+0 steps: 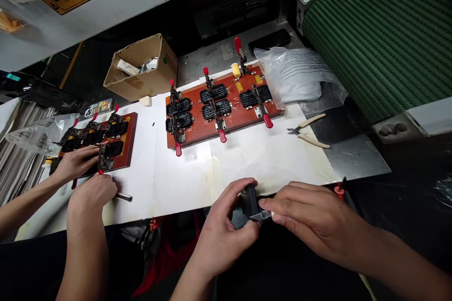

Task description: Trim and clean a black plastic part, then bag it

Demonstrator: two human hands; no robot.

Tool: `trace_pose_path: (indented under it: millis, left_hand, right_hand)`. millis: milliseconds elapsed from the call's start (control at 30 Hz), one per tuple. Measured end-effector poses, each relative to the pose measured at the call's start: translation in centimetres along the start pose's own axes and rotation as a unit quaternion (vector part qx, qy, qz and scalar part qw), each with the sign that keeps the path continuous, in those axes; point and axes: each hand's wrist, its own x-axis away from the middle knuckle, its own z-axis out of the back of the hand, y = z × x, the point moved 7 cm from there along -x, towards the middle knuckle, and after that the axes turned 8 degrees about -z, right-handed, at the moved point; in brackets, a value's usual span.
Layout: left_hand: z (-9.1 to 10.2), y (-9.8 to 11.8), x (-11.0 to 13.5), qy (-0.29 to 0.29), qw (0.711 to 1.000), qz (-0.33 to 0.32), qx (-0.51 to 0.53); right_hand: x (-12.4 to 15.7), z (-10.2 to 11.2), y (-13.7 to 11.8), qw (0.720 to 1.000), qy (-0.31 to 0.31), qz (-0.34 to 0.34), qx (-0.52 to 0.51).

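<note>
Both of my hands hold one small black plastic part (251,201) just off the near edge of the white-covered table (183,174). My left hand (226,230) grips its left side with thumb and fingers. My right hand (310,218) pinches its right end, where a shiny piece shows. Further back lies a red-brown clamp fixture (221,106) carrying several black parts under red-handled toggle clamps.
A co-worker's two hands (84,174) work at a second red-brown fixture (102,141) on the left. Cutting pliers (307,131) lie at the right, a clear plastic bag (296,75) behind them, a cardboard box (141,68) at the back, a green belt conveyor (381,33) far right.
</note>
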Motion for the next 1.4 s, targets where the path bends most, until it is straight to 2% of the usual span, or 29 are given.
trace_pose_path:
  millis: [200,400,567,767,900,1000,1100,1167,1233,1300,1400]
  left_hand:
    - [-0.3,0.0,0.1,-0.016,1.000,-0.005,-0.002]
    - [-1.6,0.9,0.4,-0.071,0.997,-0.029,0.032]
    - [-1.8,0.8,0.4,-0.073,0.996,-0.017,0.052]
    - [-1.4,-0.2,0.7,-0.055,0.992,0.007,0.117]
    - [-0.7,-1.4,0.9,-0.041,0.991,0.017,0.124]
    - [1.0,-3.5,0.4,0.033,0.995,0.040,0.080]
    - [3.8,-6.3,-0.8,0.153,0.982,0.105,-0.019]
    - [5.5,-7.3,-1.8,0.198,0.970,0.119,-0.081]
    - [6.6,-7.4,-2.7,0.209,0.964,0.092,-0.133]
    - [7.4,-7.3,-2.8,0.212,0.960,0.059,-0.175]
    - [8.3,-7.0,-2.2,0.222,0.944,-0.010,-0.243]
  right_hand:
    - [-0.2,0.7,1.0,1.000,0.019,-0.018,0.014]
    - [-1.0,2.1,4.6,0.984,0.083,-0.133,0.080]
    - [-1.5,2.6,8.3,0.957,0.114,-0.206,0.171]
    - [-2.0,2.2,12.0,0.937,0.143,-0.185,0.259]
    - [-1.7,1.9,12.0,0.929,0.178,-0.185,0.268]
    - [-2.3,2.3,9.7,0.942,0.192,-0.157,0.224]
    - [-5.1,3.9,6.9,0.954,0.196,-0.124,0.190]
    - [-8.5,5.6,5.4,0.953,0.199,-0.103,0.203]
    - [-13.0,7.3,4.9,0.939,0.187,-0.120,0.263]
    - [-17.9,8.8,5.6,0.913,0.160,-0.168,0.334]
    - [-24.6,9.4,6.9,0.890,0.114,-0.204,0.391]
